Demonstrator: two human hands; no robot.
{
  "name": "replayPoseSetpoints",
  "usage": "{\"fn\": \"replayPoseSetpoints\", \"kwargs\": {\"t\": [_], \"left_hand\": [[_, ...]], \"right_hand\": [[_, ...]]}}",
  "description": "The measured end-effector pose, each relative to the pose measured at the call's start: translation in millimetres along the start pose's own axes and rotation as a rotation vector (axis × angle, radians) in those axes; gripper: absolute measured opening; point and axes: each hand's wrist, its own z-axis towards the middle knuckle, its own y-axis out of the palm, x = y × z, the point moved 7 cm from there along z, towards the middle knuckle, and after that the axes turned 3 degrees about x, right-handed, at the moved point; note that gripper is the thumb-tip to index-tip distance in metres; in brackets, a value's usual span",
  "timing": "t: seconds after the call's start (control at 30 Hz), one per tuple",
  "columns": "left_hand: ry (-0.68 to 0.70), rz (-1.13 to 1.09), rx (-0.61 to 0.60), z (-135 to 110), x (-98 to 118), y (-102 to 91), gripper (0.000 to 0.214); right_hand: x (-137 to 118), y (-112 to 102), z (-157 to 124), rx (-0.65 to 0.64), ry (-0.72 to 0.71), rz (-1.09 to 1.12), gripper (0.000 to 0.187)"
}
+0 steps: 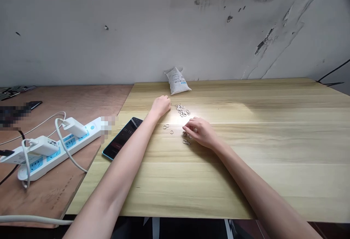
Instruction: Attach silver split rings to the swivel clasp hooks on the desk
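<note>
My left hand (pixel 161 105) reaches to the far middle of the table with its fingers closed; a tiny metal piece shows at the fingertips, too small to name. Beside it lies a pile of small silver metal clasps (pixel 182 110). My right hand (pixel 199 130) is closer to me, its fingers curled and thumb bent in, over a few metal pieces (pixel 185 134) that it partly covers. Whatever those fingers pinch is hidden. Just below them rests a silver lobster clasp (pixel 186 142). Between my hands lie several loose split rings (pixel 171 132).
A grey plastic packet (pixel 178 81) stands by the wall. Left of my forearm lies a phone (pixel 120 138) showing a timer. A white power strip (pixel 64 147) with chargers and cables sits on the brown board (pixel 109 93). The wooden table (pixel 273 151) extends right.
</note>
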Motion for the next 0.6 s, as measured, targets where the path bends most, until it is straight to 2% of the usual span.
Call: {"fn": "replayPoseSetpoints", "kwargs": {"t": [0.13, 0.27, 0.3, 0.37, 0.4, 0.5, 0.6], "left_hand": [[-0.105, -0.1, 0.049, -31, -10, -18.7, 0.01], [-0.126, -0.267, 0.073, -62, 3, -33.7, 0.013], [-0.124, -0.343, 0.069, -69, 8, -36.5, 0.016], [-0.159, -0.742, 0.061, -81, 15, -40.6, 0.02], [-0.172, -0.871, 0.06, -85, 18, -43.0, 0.021], [-0.205, -1.028, 0.053, -95, 25, -48.0, 0.023], [-0.167, -1.092, -0.06, -103, 40, -41.4, 0.024]], "right_hand": [[-4, -6, -1, 0.031, 0.002, 0.006, 0.029], [-7, -12, -1, 0.103, 0.068, 0.112, 0.028], [-8, -11, -1, 0.115, 0.104, 0.172, 0.027], [-9, -7, -1, 0.132, 0.189, 0.315, 0.024], [-9, -5, -1, 0.148, 0.234, 0.38, 0.025], [-14, 2, 2, 0.185, 0.294, 0.534, 0.031], [-20, 6, 3, 0.198, 0.296, 0.629, 0.031]]}}
